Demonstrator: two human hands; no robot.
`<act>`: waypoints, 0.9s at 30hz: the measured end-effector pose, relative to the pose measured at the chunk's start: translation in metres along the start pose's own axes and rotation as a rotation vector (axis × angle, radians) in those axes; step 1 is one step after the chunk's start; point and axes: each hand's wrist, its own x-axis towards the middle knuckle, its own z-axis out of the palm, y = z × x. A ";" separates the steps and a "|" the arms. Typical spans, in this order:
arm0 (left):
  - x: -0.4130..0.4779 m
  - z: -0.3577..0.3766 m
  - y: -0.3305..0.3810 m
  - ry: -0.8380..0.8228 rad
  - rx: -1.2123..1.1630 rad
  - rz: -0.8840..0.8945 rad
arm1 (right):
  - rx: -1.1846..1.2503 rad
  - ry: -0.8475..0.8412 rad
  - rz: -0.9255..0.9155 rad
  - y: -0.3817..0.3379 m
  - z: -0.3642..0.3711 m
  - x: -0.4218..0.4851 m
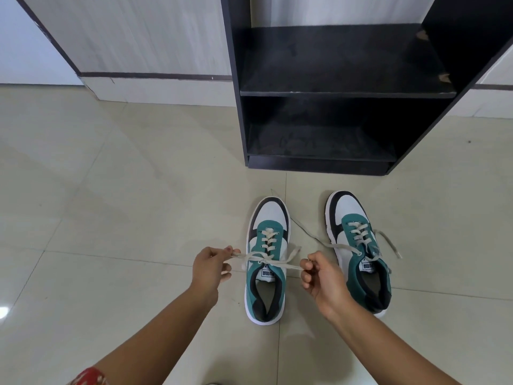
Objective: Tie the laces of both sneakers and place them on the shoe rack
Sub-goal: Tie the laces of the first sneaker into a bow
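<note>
The left hand point(210, 269) pinches one end of the lace point(266, 259) of the left sneaker point(266, 262), which stands on the floor point(111, 218); the right hand point(322, 279) pinches the other end. Uneven pulling could slacken the crossing — or drag the shoe sideways. The right sneaker point(361, 251) lies untied just beside, its laces loose. The shoe rack point(333, 93) stands beyond, cut off above. Whether a knot has formed is hard to tell.
</note>
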 end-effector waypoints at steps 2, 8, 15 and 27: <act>-0.005 0.000 -0.002 -0.008 0.082 0.070 | -0.133 -0.016 -0.035 -0.001 0.000 -0.001; -0.017 0.006 -0.017 -0.290 0.583 0.123 | -0.489 -0.182 -0.029 0.015 0.001 -0.006; -0.018 0.012 -0.020 -0.174 0.964 0.491 | -0.738 -0.166 -0.166 0.010 -0.007 -0.013; 0.010 -0.020 0.008 0.116 1.114 0.522 | -0.812 -0.110 -0.315 -0.008 -0.025 -0.017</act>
